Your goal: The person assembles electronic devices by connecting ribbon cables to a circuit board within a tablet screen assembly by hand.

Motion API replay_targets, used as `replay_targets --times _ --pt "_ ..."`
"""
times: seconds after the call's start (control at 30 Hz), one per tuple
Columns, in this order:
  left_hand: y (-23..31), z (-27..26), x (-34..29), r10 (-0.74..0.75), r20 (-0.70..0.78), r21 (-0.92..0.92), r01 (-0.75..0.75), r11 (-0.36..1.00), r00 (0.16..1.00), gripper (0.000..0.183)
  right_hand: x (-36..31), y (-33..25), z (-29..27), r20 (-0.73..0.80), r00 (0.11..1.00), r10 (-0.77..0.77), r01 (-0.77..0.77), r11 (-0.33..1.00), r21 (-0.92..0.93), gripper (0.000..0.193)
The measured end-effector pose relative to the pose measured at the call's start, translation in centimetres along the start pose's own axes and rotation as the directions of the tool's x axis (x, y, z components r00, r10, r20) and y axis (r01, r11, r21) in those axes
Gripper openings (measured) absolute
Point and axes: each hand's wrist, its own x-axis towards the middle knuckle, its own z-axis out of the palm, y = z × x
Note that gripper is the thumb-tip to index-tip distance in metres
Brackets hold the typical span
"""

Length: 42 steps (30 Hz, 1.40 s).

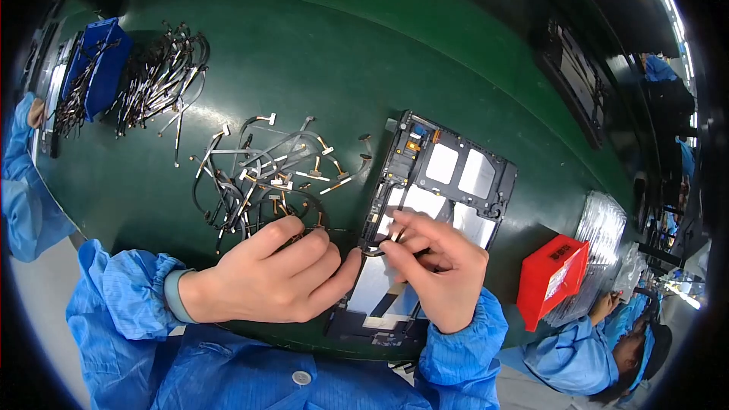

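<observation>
An opened flat black device chassis [497, 182] with silver panels and small boards lies slanted in front of me. Over its left edge, my right hand [440, 269] pinches a thin black cable [399, 234] between thumb and index finger. My left hand [269, 273] is curled palm down beside the chassis, its fingertips closed at a cable by the edge; its palm side is hidden. Just beyond the left hand lies a loose tangle of cables [258, 163] with white and tan connectors. A black strip [386, 302] crosses a silver panel below my right hand.
A larger cable heap [163, 68] lies beside a blue bin [106, 68] at far left. On the right are a red bin [550, 277] and clear plastic trays [601, 228]. Another chassis [577, 72] rests at far right. Co-workers' blue sleeves [573, 353] show at both sides.
</observation>
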Motion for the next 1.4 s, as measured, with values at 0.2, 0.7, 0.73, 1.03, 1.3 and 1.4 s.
replay_targets --times 0.2,0.7,0.73,1.03,1.3,1.4 --pt "0.6 0.2 -0.2 -0.034 -0.083 0.015 0.035 0.999 0.996 0.034 0.7 -0.9 -0.6 -0.050 0.998 0.041 -0.038 0.998 0.043 0.026" --pt "0.6 2.4 1.1 0.052 -0.133 0.013 -0.050 0.999 0.990 0.019 1.8 0.5 -0.4 -0.161 0.980 -0.114 0.093 0.987 -0.133 0.019" --pt "0.6 2.5 1.2 0.049 -0.131 0.008 -0.048 0.999 0.990 0.019 1.9 0.7 -0.4 -0.156 0.977 -0.144 0.121 0.982 -0.145 0.017" --pt "0.8 2.8 1.2 -0.009 -0.121 -0.084 -0.001 0.996 0.993 0.015 1.9 0.3 -0.1 -0.177 0.976 -0.127 0.096 0.980 -0.173 0.015" --pt "0.8 3.1 1.3 -0.016 -0.125 -0.064 0.008 0.998 0.992 0.010 1.9 0.4 0.0 -0.182 0.975 -0.127 0.090 0.975 -0.202 0.016" --pt "0.8 3.2 1.3 -0.019 -0.137 -0.059 0.011 0.998 0.990 0.009 2.0 0.7 -0.1 -0.193 0.974 -0.122 0.088 0.980 -0.177 0.016"
